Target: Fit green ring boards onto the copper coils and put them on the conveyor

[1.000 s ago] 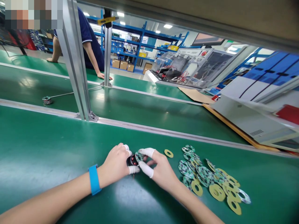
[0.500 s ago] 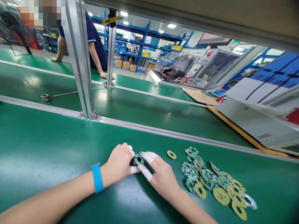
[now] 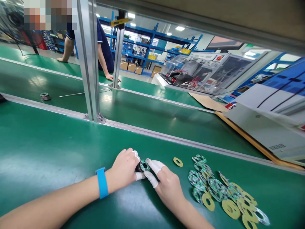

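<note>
Both hands meet on the green desk (image 3: 47, 152), pinching a small dark motor part (image 3: 140, 166) between them: the left hand (image 3: 124, 170) grips its left side, the right hand (image 3: 164, 183) presses a green ring board (image 3: 144, 165) onto its top. A pile of ring boards (image 3: 214, 187) lies near, to the right.

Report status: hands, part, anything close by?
Left hand and right hand both pinch the small round part, ring board on top. Pile of ring boards lies right, apart from the hands.
</note>
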Action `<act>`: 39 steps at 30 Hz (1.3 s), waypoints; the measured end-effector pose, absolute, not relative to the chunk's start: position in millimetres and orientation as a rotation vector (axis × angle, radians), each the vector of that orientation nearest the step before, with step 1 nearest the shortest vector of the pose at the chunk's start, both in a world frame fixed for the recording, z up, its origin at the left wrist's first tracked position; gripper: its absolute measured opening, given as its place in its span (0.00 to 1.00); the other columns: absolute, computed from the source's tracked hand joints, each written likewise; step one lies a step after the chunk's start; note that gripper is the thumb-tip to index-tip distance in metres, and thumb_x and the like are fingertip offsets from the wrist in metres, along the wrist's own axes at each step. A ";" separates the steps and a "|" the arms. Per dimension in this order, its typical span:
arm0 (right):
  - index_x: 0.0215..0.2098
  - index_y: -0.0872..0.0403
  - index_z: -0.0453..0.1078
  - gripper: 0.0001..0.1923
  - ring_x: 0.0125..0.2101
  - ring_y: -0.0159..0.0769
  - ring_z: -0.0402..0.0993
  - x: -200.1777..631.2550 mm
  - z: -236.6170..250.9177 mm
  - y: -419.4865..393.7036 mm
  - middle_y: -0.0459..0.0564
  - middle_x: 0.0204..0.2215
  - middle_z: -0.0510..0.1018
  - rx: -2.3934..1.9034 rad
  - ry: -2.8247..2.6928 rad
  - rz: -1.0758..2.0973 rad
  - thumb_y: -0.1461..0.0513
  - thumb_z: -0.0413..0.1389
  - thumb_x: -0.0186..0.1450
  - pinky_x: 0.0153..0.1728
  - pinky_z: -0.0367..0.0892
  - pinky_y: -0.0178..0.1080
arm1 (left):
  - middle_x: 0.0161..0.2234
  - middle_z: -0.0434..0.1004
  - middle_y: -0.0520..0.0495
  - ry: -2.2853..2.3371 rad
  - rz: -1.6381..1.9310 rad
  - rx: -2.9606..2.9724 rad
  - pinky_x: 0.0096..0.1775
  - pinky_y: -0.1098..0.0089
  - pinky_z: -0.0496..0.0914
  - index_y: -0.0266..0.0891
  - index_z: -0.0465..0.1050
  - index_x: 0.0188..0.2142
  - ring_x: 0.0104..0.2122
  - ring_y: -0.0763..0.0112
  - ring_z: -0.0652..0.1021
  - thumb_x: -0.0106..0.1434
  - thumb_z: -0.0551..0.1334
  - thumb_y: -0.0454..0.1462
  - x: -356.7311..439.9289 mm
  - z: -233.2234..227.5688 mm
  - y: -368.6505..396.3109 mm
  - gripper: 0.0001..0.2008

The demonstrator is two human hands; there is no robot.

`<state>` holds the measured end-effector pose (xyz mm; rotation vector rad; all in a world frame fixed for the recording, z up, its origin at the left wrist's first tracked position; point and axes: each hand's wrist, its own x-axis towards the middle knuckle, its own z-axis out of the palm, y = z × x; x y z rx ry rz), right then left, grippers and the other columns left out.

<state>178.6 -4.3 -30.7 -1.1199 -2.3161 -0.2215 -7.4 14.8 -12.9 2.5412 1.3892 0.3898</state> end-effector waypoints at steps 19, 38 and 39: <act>0.41 0.56 0.71 0.12 0.36 0.43 0.76 167.4 -4.4 8.1 0.55 0.37 0.78 -1.261 -2.421 0.269 0.60 0.54 0.60 0.35 0.72 0.43 | 0.32 0.72 0.44 1.450 0.410 2.496 0.38 0.64 0.66 0.36 0.72 0.29 0.36 0.60 0.71 0.54 0.65 0.45 -5.9 -18.9 12.9 0.13; 0.41 0.54 0.70 0.18 0.31 0.34 0.69 172.0 -15.7 8.3 0.48 0.33 0.75 -1.192 -2.047 0.897 0.68 0.54 0.51 0.35 0.67 0.36 | 0.33 0.77 0.38 1.079 0.533 3.115 0.45 0.57 0.69 0.34 0.76 0.35 0.44 0.53 0.74 0.59 0.58 0.28 5.3 -63.5 3.2 0.08; 0.40 0.54 0.71 0.19 0.30 0.34 0.69 170.7 -17.1 8.7 0.47 0.32 0.75 -1.210 -2.027 0.900 0.69 0.54 0.50 0.33 0.66 0.36 | 0.33 0.78 0.38 1.052 0.490 3.148 0.45 0.56 0.69 0.34 0.76 0.35 0.45 0.52 0.74 0.59 0.58 0.29 6.7 -64.3 3.3 0.08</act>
